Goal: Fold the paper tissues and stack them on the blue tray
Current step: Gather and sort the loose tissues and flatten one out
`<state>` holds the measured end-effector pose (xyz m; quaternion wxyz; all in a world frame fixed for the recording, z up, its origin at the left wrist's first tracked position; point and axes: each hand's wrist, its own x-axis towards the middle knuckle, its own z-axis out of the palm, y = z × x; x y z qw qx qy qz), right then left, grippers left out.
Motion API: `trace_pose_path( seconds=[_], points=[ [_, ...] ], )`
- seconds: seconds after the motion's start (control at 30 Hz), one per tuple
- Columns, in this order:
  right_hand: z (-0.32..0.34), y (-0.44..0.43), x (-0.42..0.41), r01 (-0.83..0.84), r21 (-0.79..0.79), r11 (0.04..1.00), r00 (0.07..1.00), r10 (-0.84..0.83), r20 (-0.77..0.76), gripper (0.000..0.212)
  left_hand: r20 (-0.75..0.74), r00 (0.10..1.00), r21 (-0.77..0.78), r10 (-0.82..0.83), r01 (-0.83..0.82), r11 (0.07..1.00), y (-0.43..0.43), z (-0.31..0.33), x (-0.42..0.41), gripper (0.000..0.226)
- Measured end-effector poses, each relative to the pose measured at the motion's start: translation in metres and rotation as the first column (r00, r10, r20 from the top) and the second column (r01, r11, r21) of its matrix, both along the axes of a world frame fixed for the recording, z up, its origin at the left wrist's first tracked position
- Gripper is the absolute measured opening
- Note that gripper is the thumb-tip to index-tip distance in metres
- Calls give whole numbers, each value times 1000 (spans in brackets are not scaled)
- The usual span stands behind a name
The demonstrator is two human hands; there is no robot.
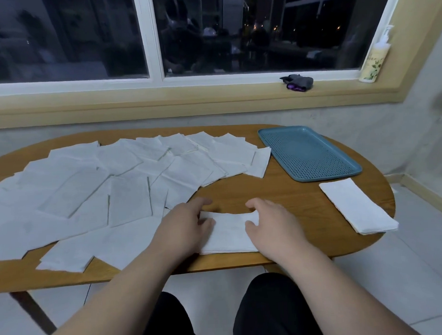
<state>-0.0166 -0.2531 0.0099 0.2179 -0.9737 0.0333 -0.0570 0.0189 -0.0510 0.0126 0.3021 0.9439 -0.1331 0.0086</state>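
Found left hand (pixel 184 227) and right hand (pixel 272 223) side by side, fingers loosely extended and gripping nothing, pressing the left and right ends of a folded paper tissue (pixel 230 236). Noted that tissue lying flat between them, close to the near edge of the oval wooden table (pixel 278 190). Recorded bare wood just beyond the fingertips and onward to the right. Logged overlapping unfolded tissues (pixel 90 192) left of the left hand, spreading to the far and left edges. Located blue tray (pixel 265 133) beyond and right of the right hand, perforated floor fully exposed. Marked a second folded tissue (pixel 357 205) further right, near the tray, at the table's right edge. Sighted pump bottle (pixel 372 59) and dark cloth (pixel 297 82) on the windowsill (pixel 187 95) beyond.
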Motion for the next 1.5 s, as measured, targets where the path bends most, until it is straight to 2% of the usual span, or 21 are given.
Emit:
trace_pose_path(
  seconds=[0.1,0.23,0.3,0.37,0.43,0.5,0.6,0.67,0.77,0.9,1.07,1.2,1.37,1.43,1.5],
  points=[
    [0,-3,6,-39,-120,992,997,31,-75,45,57,997,159,-50,40,986,0,-7,5,39],
    [13,-6,11,-108,-130,986,987,90,-133,23,-16,996,287,-89,90,954,0,-2,14,57],
    [19,-8,9,-132,-118,984,980,111,-164,13,-2,989,309,-147,141,941,0,0,19,53],
    [22,-12,4,-157,-100,982,976,139,-168,5,-58,978,315,-201,209,926,-3,4,22,36],
    [23,-20,-5,-173,-50,984,975,163,-150,3,-90,963,282,-255,270,921,-11,12,24,13],
    [27,-29,-14,-143,80,986,976,154,-154,7,-93,956,181,-279,292,939,-22,22,24,6],
    [37,-49,-27,-78,291,954,982,123,-141,19,-73,945,-42,-318,316,948,-48,44,26,10],
    [45,-67,-33,-40,412,910,987,100,-125,25,-61,922,-126,-381,372,920,-74,58,29,20],
    [55,-96,-43,-16,478,878,999,38,-35,37,-48,883,-230,-468,446,865,-125,74,36,33],
    [57,-144,-55,118,476,872,984,-166,61,35,55,900,-144,-433,436,888,-205,81,47,39],
    [40,-197,-62,284,292,913,940,-326,105,11,43,898,-103,-438,440,892,-282,63,64,40],
    [21,-220,-51,372,312,874,909,-410,67,16,-9,915,-130,-404,400,907,-315,40,78,37],
    [4,-225,-38,397,180,900,914,-406,13,24,9,913,-8,-407,407,913,-325,19,89,30],
    [-2,-226,-37,394,63,917,917,-397,33,27,63,897,74,-438,433,898,-320,13,87,28],
    [-4,-228,-39,401,-39,915,914,-397,86,28,188,869,109,-457,444,889,-312,11,84,26]
  ],
)
